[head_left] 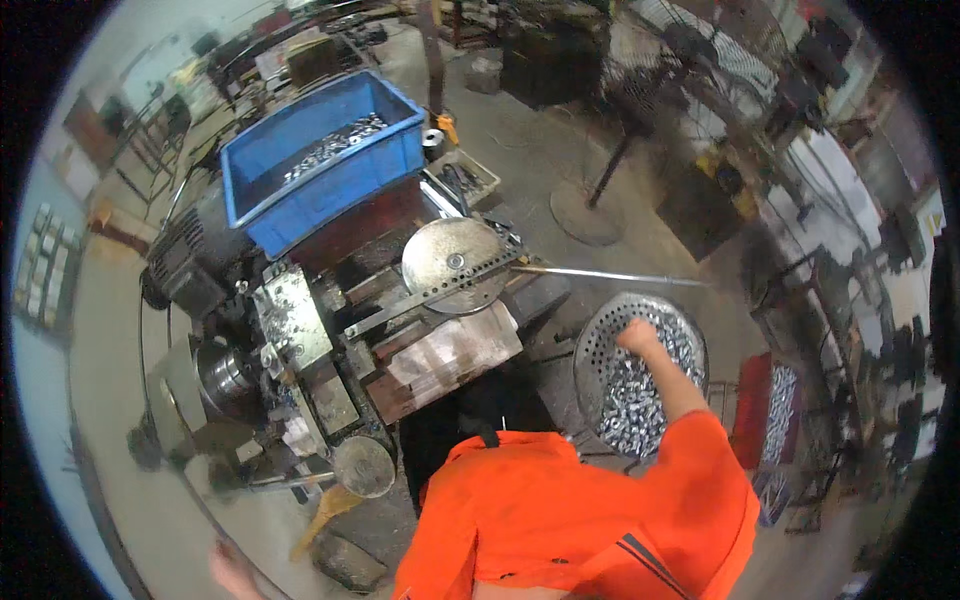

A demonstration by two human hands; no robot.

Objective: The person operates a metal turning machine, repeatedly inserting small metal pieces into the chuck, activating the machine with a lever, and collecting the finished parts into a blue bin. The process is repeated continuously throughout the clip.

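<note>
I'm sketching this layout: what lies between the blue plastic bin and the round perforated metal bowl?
The head view shows a silvery metal disc, crossed by a holed metal bar, between bin and bowl.

Small parts (628, 418) look bright, glossy metal; perforated bowl (594, 362) duller grey metal. Crate (350, 190) appears plastic, smooth, slight sheen, while the round disc (438, 246) is bare metal, scuffed and stained. Shirt (580, 500): matt cloth, creased, smudged dark in places.
</note>
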